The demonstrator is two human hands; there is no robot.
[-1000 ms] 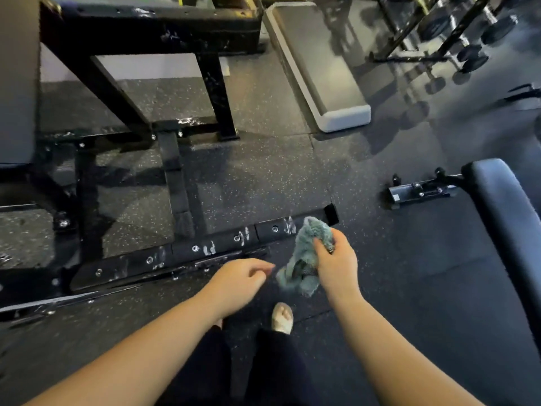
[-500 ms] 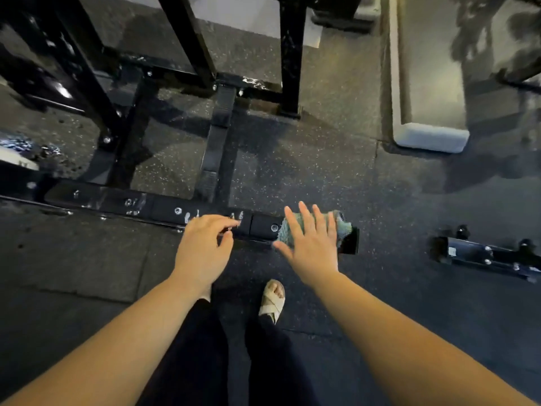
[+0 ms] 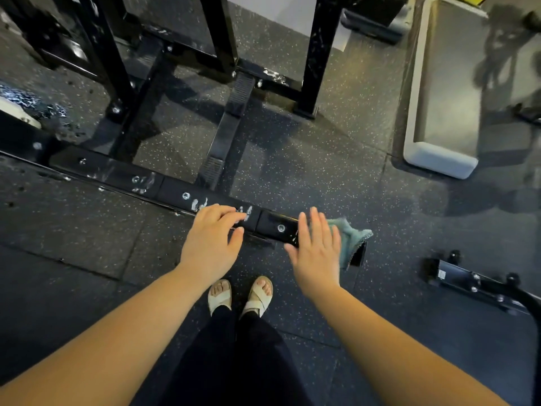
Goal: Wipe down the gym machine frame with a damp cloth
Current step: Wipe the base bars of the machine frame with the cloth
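Observation:
A black metal machine frame (image 3: 164,186) lies low on the speckled rubber floor, its base bar streaked with white marks and studded with bolts. A teal cloth (image 3: 352,238) is draped over the bar's right end. My right hand (image 3: 317,253) lies flat, fingers straight, on the left part of the cloth and presses it onto the bar. My left hand (image 3: 212,238) hovers over or touches the bar just left of that, fingers loosely bent, holding nothing.
Black uprights (image 3: 320,48) and cross members of the frame rise behind the bar. A grey step platform (image 3: 439,159) sits at the right rear. Another machine's black foot (image 3: 468,282) lies on the floor at right. My sandalled feet (image 3: 240,295) stand close to the bar.
My right hand went from gripping the bunched cloth in the air to pressing it flat on the bar's right end. The view tilted downward and closer to the bar.

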